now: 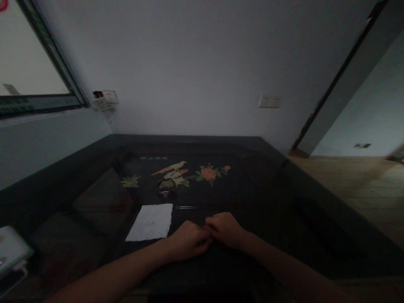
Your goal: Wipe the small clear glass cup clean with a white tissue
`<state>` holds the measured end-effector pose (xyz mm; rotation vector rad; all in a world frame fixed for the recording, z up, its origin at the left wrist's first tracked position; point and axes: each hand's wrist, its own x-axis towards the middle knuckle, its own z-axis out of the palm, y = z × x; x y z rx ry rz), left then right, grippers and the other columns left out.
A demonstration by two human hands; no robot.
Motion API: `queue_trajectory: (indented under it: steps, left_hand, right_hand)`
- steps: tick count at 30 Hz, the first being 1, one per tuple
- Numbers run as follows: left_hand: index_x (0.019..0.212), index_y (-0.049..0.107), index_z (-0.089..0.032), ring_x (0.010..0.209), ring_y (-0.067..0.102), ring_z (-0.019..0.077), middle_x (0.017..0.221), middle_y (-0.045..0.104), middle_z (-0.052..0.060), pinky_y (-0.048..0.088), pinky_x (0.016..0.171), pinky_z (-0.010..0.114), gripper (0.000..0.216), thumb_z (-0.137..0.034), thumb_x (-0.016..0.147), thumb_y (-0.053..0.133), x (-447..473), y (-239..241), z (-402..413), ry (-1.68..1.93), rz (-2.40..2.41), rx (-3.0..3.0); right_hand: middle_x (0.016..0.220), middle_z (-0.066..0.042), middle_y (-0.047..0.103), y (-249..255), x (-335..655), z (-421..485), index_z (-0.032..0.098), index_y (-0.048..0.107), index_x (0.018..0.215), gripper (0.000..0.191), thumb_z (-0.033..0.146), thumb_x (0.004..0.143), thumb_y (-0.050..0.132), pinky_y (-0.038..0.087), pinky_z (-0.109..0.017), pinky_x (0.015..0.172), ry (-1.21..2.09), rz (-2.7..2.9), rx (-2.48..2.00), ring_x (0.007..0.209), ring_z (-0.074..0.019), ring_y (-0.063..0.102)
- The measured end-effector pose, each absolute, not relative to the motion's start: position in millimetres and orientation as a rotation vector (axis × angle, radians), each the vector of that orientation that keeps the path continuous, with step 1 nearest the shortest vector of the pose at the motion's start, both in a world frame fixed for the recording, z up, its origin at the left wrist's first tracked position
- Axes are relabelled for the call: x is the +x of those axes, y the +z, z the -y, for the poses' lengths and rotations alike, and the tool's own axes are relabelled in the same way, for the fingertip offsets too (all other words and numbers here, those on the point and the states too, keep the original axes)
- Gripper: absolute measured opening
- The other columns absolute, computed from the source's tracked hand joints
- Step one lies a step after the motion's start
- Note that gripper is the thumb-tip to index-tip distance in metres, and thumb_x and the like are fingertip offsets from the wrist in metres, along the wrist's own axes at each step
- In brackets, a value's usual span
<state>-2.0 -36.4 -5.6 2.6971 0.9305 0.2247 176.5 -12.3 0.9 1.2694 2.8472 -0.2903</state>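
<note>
Hands seemingly together beside paper

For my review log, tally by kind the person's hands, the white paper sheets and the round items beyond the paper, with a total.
Hands: 2 (left hand, right hand)
White paper sheet: 1
Round item: 1
Total: 4
</note>
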Motion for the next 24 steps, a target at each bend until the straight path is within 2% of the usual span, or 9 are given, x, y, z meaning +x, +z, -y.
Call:
queue_trajectory:
  steps: [12,24]
  left_hand:
    - [0.079,0.063,-0.019,0.063,0.062,0.0136,0.073,0.068,0.001,0.034,0.055,0.023,0.016,-0.021,0.086,0.049,-1.7,2.0,37.8,0.165,-0.944,2.681]
    - [0.079,0.063,-0.019,0.060,0.060,0.0132,0.072,0.068,0.002,0.033,0.053,0.023,0.017,-0.022,0.087,0.049,-1.9,-2.8,36.3,0.158,-0.943,2.693]
  right_hand:
    - [0.082,-0.005,0.072,-1.7,177.6,11.5,0.019,0.063,0.084,0.029,0.036,0.094,0.042,0.023,-0.028,0.057,-0.313,-2.881,1.245,0.074,-0.0167,0.065]
    - [0.084,-0.005,0.072,-0.5,176.4,9.2,0.020,0.064,0.087,0.030,0.037,0.095,0.041,0.023,-0.027,0.057,-0.318,-2.851,1.251,0.072,-0.0158,0.064]
